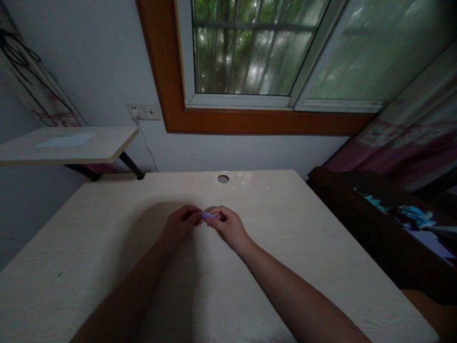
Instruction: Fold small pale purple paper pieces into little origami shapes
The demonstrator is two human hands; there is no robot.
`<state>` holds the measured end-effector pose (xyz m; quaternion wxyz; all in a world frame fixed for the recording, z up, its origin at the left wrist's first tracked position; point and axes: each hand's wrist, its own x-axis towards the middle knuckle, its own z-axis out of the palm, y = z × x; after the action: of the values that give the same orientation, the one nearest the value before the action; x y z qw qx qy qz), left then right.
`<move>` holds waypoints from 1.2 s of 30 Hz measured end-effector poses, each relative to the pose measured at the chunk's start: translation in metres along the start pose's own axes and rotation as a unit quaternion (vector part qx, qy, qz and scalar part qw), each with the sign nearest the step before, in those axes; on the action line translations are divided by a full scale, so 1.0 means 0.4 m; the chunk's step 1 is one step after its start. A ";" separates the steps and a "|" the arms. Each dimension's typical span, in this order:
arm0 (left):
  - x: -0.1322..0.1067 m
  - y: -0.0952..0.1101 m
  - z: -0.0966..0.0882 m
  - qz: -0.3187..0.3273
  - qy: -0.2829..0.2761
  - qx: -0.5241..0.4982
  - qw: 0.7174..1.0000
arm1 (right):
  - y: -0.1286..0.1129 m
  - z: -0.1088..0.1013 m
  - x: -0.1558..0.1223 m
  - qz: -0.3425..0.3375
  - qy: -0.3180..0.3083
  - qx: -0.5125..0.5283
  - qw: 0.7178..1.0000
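Both my hands meet over the middle of a pale wooden desk (pixel 107 224). My left hand (pixel 180 224) and my right hand (pixel 228 225) have their fingers curled and pinched together on a small pale purple object (pixel 207 216) held between them. The object is tiny and mostly hidden by the fingertips, so I cannot make out what it is. Both forearms rest across the desktop toward me.
A round cable hole (pixel 223 178) sits near the desk's far edge. A raised side shelf (pixel 67 145) with a sheet of paper (pixel 66 139) stands at the back left. Wall sockets (pixel 143 112) and a window (pixel 250 52) lie behind. A dark bed frame (pixel 374 214) borders the right.
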<state>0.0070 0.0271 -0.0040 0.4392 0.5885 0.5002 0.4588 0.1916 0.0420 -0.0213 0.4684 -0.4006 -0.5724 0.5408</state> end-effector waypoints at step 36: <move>-0.005 -0.001 -0.001 -0.025 -0.003 -0.066 0.998 | 0.017 -0.015 0.010 0.029 -0.049 0.058 0.997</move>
<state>0.0065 0.0252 -0.0047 0.4899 0.5470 0.4822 0.4777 0.1963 0.0481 -0.0276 0.4464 -0.3625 -0.5501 0.6055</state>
